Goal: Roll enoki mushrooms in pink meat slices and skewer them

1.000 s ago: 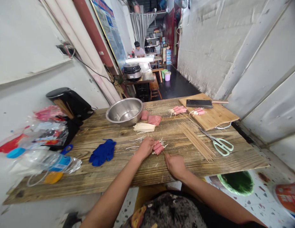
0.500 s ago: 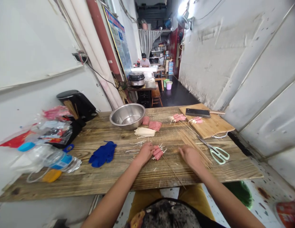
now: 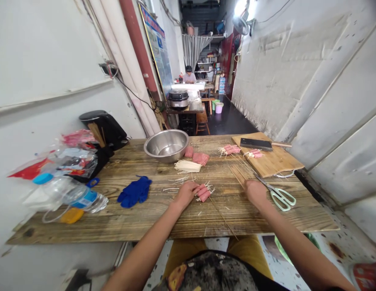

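My left hand (image 3: 185,191) rests with curled fingers on small pink meat rolls (image 3: 203,191) wrapped round white enoki strands, on the wooden table (image 3: 163,218). A thin bamboo skewer (image 3: 221,216) sticks out of the rolls toward the near edge. My right hand (image 3: 255,190) lies on the pile of bamboo skewers (image 3: 238,173), fingers bent over them, just left of the green-handled scissors (image 3: 280,196).
A steel bowl (image 3: 166,144), meat slices (image 3: 200,157) and an enoki bundle (image 3: 188,165) sit behind the rolls. Finished rolls and a cleaver (image 3: 256,143) lie on the cutting board (image 3: 275,163) at right. Blue gloves (image 3: 136,192), bottles and bags crowd the left. A person sits far back.
My right hand has left the skewer end near the table's front edge and moved right and away onto the skewer pile. My left hand stayed on the rolls.
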Motion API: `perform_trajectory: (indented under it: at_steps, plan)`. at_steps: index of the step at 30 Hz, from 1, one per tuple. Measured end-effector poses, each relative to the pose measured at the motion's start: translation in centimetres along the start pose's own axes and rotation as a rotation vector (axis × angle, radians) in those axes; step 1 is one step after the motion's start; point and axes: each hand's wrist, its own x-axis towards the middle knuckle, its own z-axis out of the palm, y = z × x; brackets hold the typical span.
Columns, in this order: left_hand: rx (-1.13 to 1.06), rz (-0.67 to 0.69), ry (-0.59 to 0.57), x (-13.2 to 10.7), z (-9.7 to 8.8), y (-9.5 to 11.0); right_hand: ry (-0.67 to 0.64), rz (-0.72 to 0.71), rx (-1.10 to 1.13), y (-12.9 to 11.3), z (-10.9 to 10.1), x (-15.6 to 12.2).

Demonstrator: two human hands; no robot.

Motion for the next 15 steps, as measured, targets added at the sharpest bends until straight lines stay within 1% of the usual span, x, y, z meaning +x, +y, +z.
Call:
perform_trajectory:
  at_steps: [4, 7, 10, 13, 15]
  plan:
    - [-0.021, 0.045, 0.046, -0.4, 0.8, -0.8, 0.081, 0.007, -0.027, 0.0, 0.5, -0.6]
    - [-0.003, 0.044, 0.059, -0.7, 1.1, -1.0, 0.119, -0.037, -0.013, 0.0, 1.3, -0.9]
    - [0.002, 0.052, 0.077, -1.0, 0.9, -0.8, 0.110, -0.044, 0.000, 0.0, 1.6, -0.9]
    - [-0.008, 0.048, 0.106, -1.3, 0.6, -0.5, 0.087, -0.022, 0.010, 0.2, 1.7, -0.8]
    - [-0.007, 0.060, 0.104, -1.4, 0.6, -0.5, 0.087, -0.018, 0.011, 0.4, 1.6, -0.7]
